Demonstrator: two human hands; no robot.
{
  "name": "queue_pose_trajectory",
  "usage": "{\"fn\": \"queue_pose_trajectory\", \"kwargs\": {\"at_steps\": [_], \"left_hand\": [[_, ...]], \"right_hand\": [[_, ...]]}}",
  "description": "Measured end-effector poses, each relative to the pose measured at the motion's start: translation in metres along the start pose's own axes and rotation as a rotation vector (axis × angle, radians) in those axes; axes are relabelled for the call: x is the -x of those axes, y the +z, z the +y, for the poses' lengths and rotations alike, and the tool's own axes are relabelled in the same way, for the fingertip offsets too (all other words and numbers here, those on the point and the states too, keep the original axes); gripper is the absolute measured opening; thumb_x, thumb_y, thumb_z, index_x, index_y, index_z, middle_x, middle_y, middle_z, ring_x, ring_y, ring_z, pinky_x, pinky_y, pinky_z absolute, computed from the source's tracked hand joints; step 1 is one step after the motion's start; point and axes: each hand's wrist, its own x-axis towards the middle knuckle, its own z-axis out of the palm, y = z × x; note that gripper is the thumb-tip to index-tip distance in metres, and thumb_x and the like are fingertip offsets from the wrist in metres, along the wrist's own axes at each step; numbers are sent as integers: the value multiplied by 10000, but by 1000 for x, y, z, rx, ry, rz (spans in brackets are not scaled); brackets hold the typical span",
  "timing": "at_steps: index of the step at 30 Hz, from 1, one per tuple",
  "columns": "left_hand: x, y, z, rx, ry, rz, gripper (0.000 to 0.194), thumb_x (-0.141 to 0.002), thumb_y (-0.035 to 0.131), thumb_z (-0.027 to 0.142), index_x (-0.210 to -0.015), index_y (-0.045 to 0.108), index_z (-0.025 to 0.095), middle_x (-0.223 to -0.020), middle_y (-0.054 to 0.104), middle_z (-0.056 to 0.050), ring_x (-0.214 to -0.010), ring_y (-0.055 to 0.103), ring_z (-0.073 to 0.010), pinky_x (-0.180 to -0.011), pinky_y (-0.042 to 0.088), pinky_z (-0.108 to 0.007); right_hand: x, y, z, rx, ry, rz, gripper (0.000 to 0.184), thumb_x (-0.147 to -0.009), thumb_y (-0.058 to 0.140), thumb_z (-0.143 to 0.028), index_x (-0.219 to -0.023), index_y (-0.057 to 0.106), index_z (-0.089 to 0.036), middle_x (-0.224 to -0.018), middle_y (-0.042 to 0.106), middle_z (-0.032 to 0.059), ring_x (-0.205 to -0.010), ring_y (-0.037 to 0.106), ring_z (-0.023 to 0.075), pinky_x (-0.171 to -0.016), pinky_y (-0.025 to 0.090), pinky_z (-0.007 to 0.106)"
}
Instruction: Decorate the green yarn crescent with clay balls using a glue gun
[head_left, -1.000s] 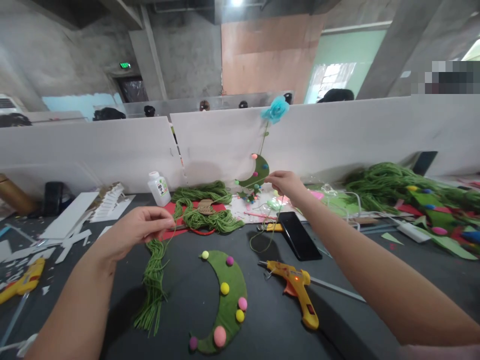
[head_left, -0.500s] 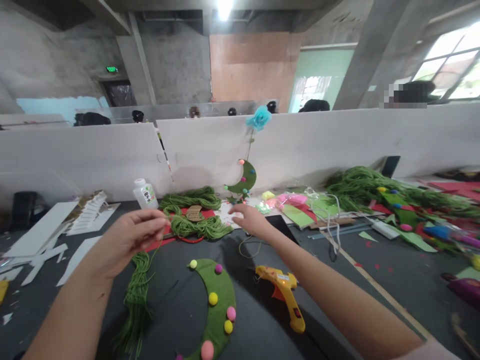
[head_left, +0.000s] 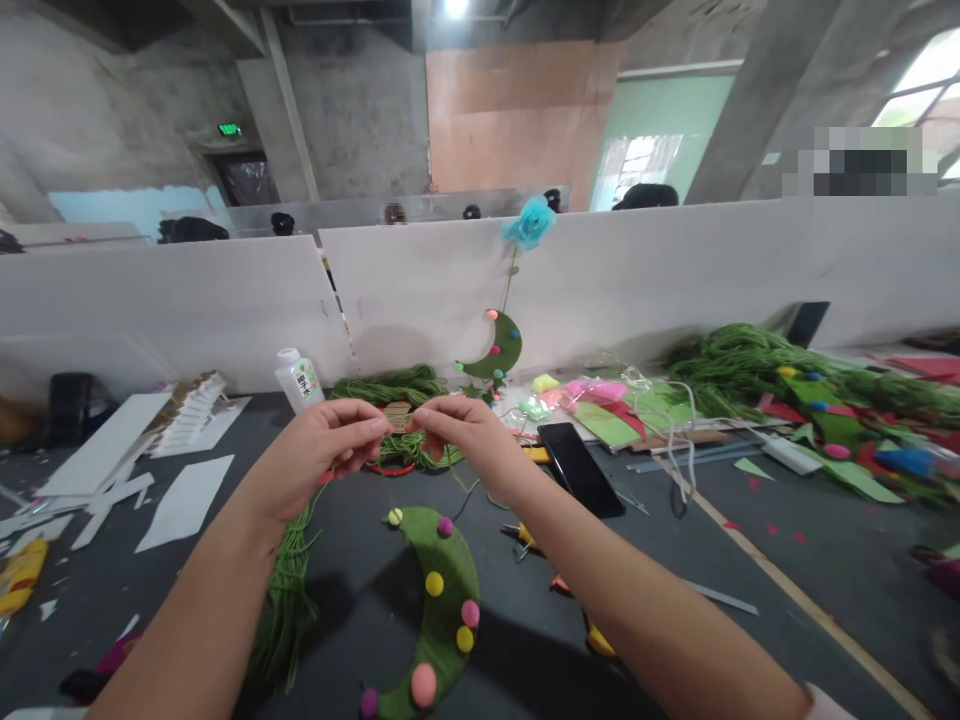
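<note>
My left hand (head_left: 322,455) and my right hand (head_left: 466,440) are raised close together above the dark table, fingertips pinched and nearly touching. A thin green string (head_left: 463,493) runs between them and trails down from the right hand. Below the hands lies a green felt crescent (head_left: 442,610) dotted with coloured pom-poms. A bundle of green yarn strands (head_left: 289,600) lies under my left forearm. A yellow glue gun (head_left: 596,635) is mostly hidden behind my right forearm.
A black phone (head_left: 579,468) lies right of my hands. A white glue bottle (head_left: 298,380), green yarn coils (head_left: 390,385) and a second crescent (head_left: 499,355) stand by the white partition (head_left: 675,270). White foam scraps (head_left: 112,470) lie left; yarn and felt pieces (head_left: 787,385) pile up at right.
My right hand drew back from the far side of the table and met my left hand at the centre. The string now spans a short gap between both pinches.
</note>
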Motion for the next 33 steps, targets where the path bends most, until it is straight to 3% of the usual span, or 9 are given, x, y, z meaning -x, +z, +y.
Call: {"fn": "queue_pose_trajectory", "kwargs": {"at_steps": [8,13,20,24,27,30,33], "left_hand": [[-6,1,9,156,79,29,154,-733,723,325,-729,676,179,-593,579,34,-465,416,-39,-426,327,-134],[-13,0,18,266,131,24,129,-695,750,260,-678,691,146,-598,600,16,-425,380,-13,-357,257,-105],[-24,4,16,388,215,135,105,-656,756,199,-728,718,133,-770,655,-18,-465,394,-5,-350,282,-91],[-27,5,21,453,264,188,128,-633,763,179,-738,719,119,-734,644,-20,-465,406,-15,-348,304,-104],[-28,-3,21,511,310,261,100,-622,740,138,-715,709,119,-722,638,-14,-463,411,-22,-334,298,-112],[-26,-22,11,587,318,347,73,-620,700,102,-690,685,116,-681,611,-2,-463,424,-25,-320,287,-106],[-24,-42,-12,661,275,414,46,-635,666,92,-674,658,116,-628,573,11,-452,424,-23,-314,286,-96]], "right_hand": [[-7,0,-8,-47,25,6,193,-807,581,-302,-690,655,-168,-516,469,-49,-488,411,90,-516,310,244],[-15,-2,-7,-92,6,-16,191,-815,575,-284,-697,666,-166,-560,512,-31,-520,436,94,-551,339,251],[-18,9,14,-153,67,-93,174,-797,587,-230,-915,710,-197,-566,481,-56,-536,410,92,-572,350,246],[-14,19,31,-169,148,-225,142,-753,652,-271,-829,735,-185,-590,527,-40,-529,361,87,-509,303,233],[-5,18,40,-187,159,-282,159,-742,676,-317,-699,718,-170,-706,610,-6,-612,433,98,-548,328,231],[6,9,46,-232,159,-287,181,-757,664,-340,-707,698,-170,-785,642,11,-757,537,124,-706,395,245],[17,-2,49,-273,225,-275,245,-804,600,-398,-774,674,-166,-610,560,-21,-602,530,114,-633,419,257]]}}
